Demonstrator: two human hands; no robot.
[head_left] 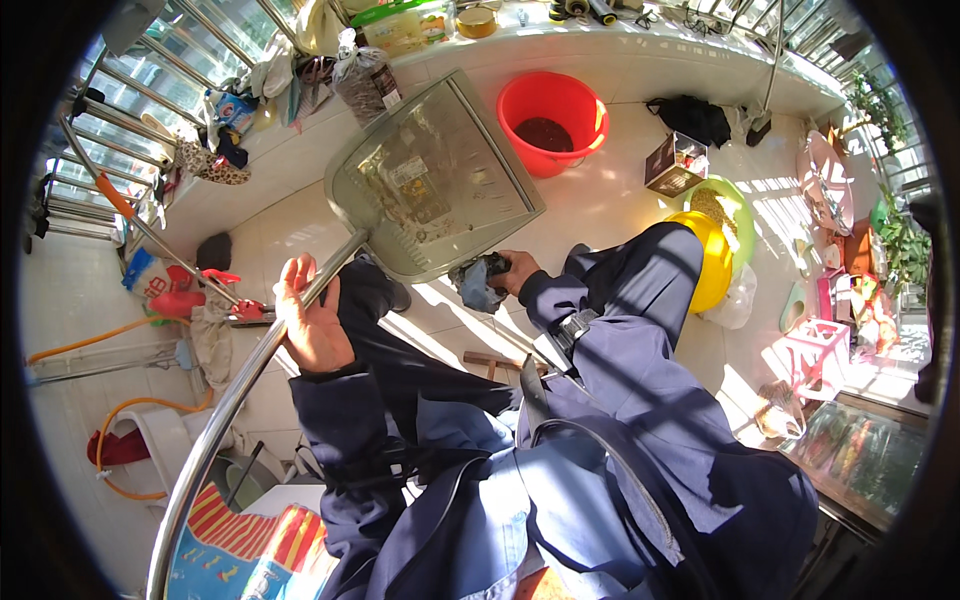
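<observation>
A large grey translucent dustpan (480,170) is raised in front of me, with a used label and dirt specks on its pan. Its long metal handle (215,425) runs down to the lower left. My left hand (318,325) bears the handle between thumb and fingers, the fingers fairly straight. Just below the pan's near right corner, my right hand (516,273) grips a crumpled dark grey-blue rag (480,283), which may be a plastic bag. The fingers' far side is hidden by the rag.
Beyond the pan stands a red bucket (553,120) with dark contents. Right of my knee are a yellow basin (708,262), a green basin (737,200) and a small box (676,163). A pink stool (818,352) stands at the right. An orange hose (130,402) curls at the left.
</observation>
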